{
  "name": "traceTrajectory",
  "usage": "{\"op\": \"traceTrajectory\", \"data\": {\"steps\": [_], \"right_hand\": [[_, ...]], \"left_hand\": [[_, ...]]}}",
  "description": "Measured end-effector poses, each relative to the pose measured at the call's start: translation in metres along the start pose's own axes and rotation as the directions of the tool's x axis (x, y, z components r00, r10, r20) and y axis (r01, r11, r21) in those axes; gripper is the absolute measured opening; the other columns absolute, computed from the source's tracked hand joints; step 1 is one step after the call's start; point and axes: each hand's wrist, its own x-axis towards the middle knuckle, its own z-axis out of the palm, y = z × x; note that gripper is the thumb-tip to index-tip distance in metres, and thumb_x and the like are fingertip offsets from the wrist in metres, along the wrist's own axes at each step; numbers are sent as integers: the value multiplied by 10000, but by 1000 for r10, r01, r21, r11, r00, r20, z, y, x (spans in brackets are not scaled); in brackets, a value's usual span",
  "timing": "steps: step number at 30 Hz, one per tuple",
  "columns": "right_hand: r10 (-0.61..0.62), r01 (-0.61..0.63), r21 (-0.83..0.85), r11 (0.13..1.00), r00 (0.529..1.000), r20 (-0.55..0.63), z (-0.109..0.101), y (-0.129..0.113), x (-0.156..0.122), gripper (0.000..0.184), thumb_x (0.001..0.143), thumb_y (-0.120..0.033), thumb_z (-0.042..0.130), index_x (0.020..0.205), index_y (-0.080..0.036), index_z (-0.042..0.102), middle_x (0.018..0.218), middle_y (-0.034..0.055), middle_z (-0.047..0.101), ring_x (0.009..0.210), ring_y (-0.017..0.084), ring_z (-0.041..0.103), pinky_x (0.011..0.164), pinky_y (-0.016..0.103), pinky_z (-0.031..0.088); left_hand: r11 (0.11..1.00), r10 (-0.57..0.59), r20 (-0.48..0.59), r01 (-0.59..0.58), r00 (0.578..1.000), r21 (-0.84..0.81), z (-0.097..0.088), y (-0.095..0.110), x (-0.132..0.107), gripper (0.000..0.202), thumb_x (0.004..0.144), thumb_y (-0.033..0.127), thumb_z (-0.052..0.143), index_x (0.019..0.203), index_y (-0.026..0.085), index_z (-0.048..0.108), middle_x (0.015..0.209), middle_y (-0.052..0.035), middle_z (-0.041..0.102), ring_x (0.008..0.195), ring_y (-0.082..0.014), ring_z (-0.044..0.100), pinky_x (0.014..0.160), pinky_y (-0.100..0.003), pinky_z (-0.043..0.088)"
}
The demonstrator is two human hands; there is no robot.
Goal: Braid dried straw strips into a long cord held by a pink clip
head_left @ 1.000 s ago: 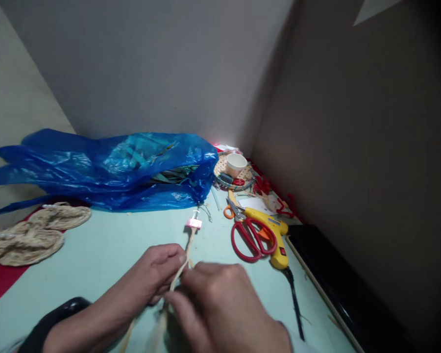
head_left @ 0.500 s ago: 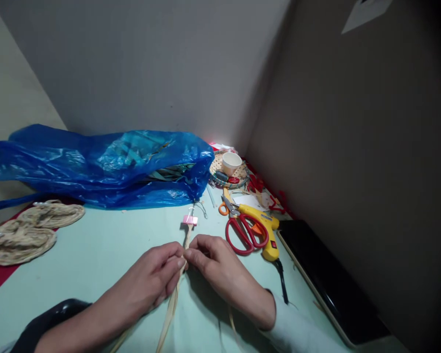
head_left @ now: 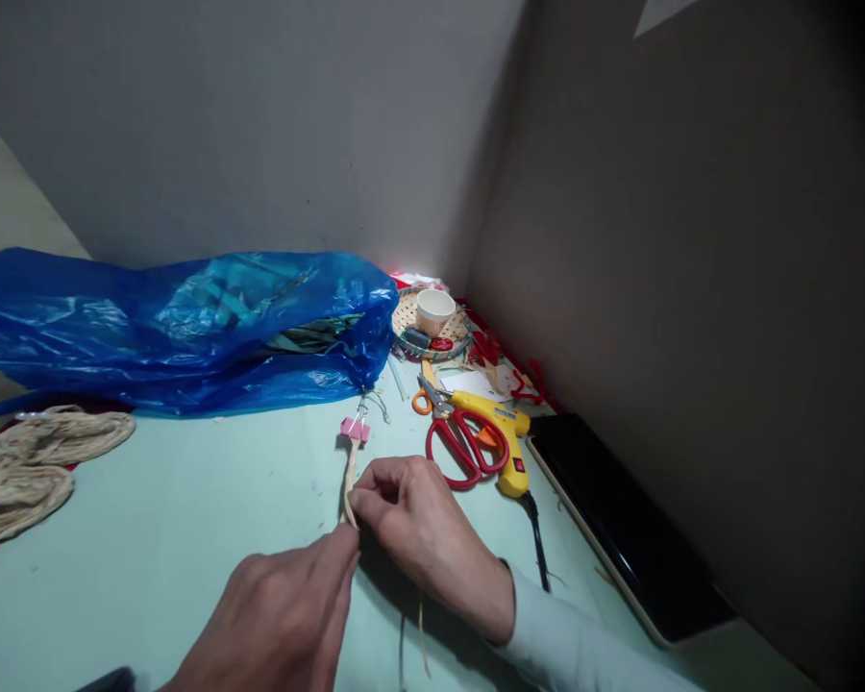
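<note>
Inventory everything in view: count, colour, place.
bag: one, blue, back left
woven pieces: two, tan, left
tray: one, tan, back
cup: one, white, in tray
small items: several, mixed colours, around tray
glue gun: one, yellow, centre right
scissors: one, red handles, by glue gun
cable: one, black, centre right
flat device: one, black, right
clip: one, pink, centre
strip: one, pale, at clip
tabletop: one, mint, underneath
walls: two, grey, background
left hand: one, grip on strip
right hand: one, grip on strip
</note>
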Motion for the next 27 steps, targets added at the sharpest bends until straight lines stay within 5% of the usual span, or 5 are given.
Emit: {"op": "traceTrajectory", "data": {"steps": [6, 9, 13, 19, 27], "right_hand": [[59, -77, 180, 981, 993, 102, 0, -1, 1, 176, 811, -150, 530, 663, -151, 626, 710, 54, 728, 642, 140, 636, 601, 213, 450], [78, -89, 140, 986, 994, 79, 0, 0, 0, 124, 794, -135, 570, 687, -153, 631, 692, 45, 728, 610, 129, 616, 567, 201, 428], [55, -64, 163, 985, 997, 59, 0, -4, -1, 166, 833, -121, 568, 675, -151, 606, 686, 37, 717, 601, 115, 592, 574, 193, 412], [55, -78, 281, 956, 995, 87, 2, -4, -1, 129, 888, -161, 568, 767, -153, 611, 647, 13, 664, 635, 141, 630, 612, 215, 441], [-75, 91, -268, 959, 995, 68, -12, -18, -10, 214, 893, -149, 523, 696, -168, 604, 624, -2, 601, 589, 120, 495, 560, 239, 304]], "left_hand": [[960, 158, 158, -189, 975, 205, 16, -18, -12, 317, 826, 107, 501, 1018, 246, 711, 779, -102, 757, 634, -277, 696, 558, -339, 446], [967, 192, 80, -202, 978, 157, 3, -14, -2, 204, 873, 225, 515, 826, 258, 710, 689, -65, 724, 553, -231, 642, 524, -321, 395], [992, -129, -58, 129, 990, -3, -32, 2, 26, 371, 920, 438, 474, 616, 239, 547, 638, -36, 641, 603, -214, 589, 589, -313, 395], [700, -317, 316, 445, 894, -558, -29, 4, 46, 324, 858, 531, 549, 781, 220, 600, 659, 2, 612, 522, -157, 510, 521, -270, 387], [557, -396, 349, 524, 849, -644, -27, 1, 41, 413, 718, 574, 717, 717, 167, 643, 494, 78, 387, 426, -84, 302, 405, -217, 212]]}}
